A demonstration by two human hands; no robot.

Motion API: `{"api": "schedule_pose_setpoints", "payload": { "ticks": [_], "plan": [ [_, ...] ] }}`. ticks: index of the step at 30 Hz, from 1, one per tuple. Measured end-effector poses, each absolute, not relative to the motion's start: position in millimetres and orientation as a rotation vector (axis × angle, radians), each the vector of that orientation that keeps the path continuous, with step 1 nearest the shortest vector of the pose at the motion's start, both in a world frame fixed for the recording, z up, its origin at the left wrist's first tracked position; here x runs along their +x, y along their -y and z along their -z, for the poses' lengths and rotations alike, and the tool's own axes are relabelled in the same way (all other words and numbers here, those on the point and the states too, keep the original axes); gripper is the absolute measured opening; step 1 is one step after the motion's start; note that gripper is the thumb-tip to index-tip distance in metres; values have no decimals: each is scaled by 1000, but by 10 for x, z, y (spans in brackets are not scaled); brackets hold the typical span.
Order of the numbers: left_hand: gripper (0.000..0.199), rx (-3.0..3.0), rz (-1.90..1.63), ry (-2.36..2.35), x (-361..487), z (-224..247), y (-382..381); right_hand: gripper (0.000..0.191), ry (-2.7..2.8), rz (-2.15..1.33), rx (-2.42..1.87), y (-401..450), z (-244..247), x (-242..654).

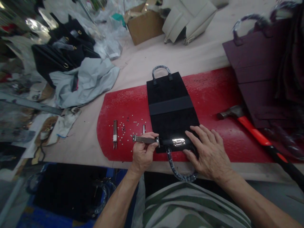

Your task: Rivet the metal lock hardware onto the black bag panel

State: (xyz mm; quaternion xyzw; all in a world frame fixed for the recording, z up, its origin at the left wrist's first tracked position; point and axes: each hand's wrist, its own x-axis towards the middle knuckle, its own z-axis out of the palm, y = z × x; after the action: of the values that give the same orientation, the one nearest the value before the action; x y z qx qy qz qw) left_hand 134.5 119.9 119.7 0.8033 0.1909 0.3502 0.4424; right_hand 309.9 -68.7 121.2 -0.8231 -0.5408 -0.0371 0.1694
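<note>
My left hand (144,152) is closed around a metal punch (145,139), a bar-shaped tool whose right end meets the near left edge of a black handbag panel (169,118). My right hand (207,151) rests with fingers spread on the panel's near right part. Between the hands a shiny metal clasp (179,142) shows on the panel. One plastic-wrapped handle (177,172) hangs toward my lap, and another wrapped handle (161,68) stands at the far end. Under the panel lies a red mat (125,101).
A two-pronged metal tool (115,134) and several tiny white bits (122,129) lie left on the mat. A hammer (249,125) lies right, beside purple bag panels (251,72). Behind are a cardboard box (144,27) and black bags (59,53). Another black panel (68,190) sits lower left.
</note>
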Motion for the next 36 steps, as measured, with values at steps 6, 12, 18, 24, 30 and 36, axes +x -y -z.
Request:
{"api": "schedule_pose_setpoints", "payload": {
  "ticks": [6,12,18,24,30,36],
  "plan": [
    [4,2122,-873,-383,1401,-1238,-1186,52,1550,135,-2347,677,-1233,3094],
    [8,2052,-887,-384,1342,-1186,-1148,53,1536,114,-2345,683,-1239,3084],
    [7,1989,-941,-450,1240,-1106,-1100,53,1541,119,-2334,683,-1234,3088],
    [9,1959,-994,-394,1281,-1104,-1090,53,1539,129,-2344,665,-1238,3077],
    [10,2035,-965,-332,1296,-1095,-1081,52,1523,125,-2339,674,-1233,3079],
    [7,2080,-963,-343,1279,-1093,-1082,53,1523,127,-2331,684,-1226,3081]
  ]
}}
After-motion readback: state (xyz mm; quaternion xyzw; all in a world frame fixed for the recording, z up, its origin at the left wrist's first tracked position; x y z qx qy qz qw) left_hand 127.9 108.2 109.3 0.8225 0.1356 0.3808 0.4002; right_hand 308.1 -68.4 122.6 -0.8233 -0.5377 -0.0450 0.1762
